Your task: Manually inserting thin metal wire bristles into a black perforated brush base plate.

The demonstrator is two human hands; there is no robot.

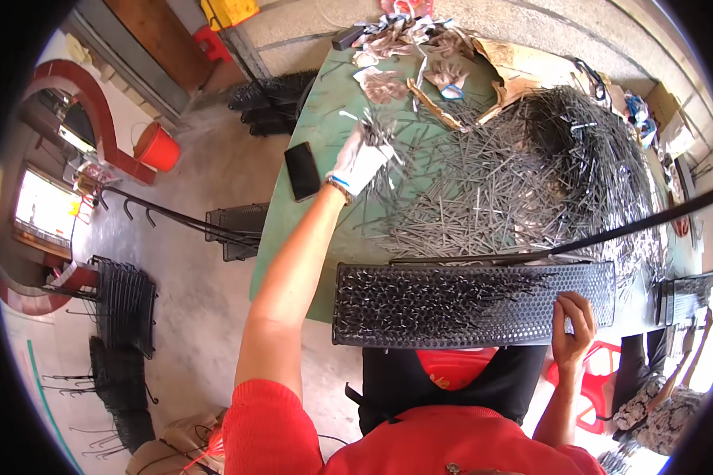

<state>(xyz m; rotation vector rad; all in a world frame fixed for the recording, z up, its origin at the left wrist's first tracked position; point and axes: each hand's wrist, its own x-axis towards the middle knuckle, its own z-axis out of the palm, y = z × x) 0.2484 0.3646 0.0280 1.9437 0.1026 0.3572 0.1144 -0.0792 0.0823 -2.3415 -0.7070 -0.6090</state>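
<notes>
Your left hand (362, 157), in a white glove, is stretched out over the green table (293, 229) and closed around a small bunch of thin metal pins (376, 125), their ends sticking up out of your fist. Just to the right of that hand lies the big heap of the same grey pins (523, 170), spread loosely across the tabletop and piled higher toward the far right. Your right hand (574, 321) is bare and sits at the near right end of the black perforated panel (467, 305); its fingers curl over the panel's lower edge, gripping it. The panel lies across the table's near edge, just in front of your body, and many pins already stand in its holes, thicker on the left and middle than at the right end. A long black bar (610, 233) runs slantwise just above the panel. A black phone (302, 170) lies flat on the table just left of your left wrist. At the table's far end lie spare gloves (388, 83) and torn cardboard (523, 71). Black wire racks (127, 305) are stacked on the floor to your left, and a red bucket (158, 148) stands farther off.
</notes>
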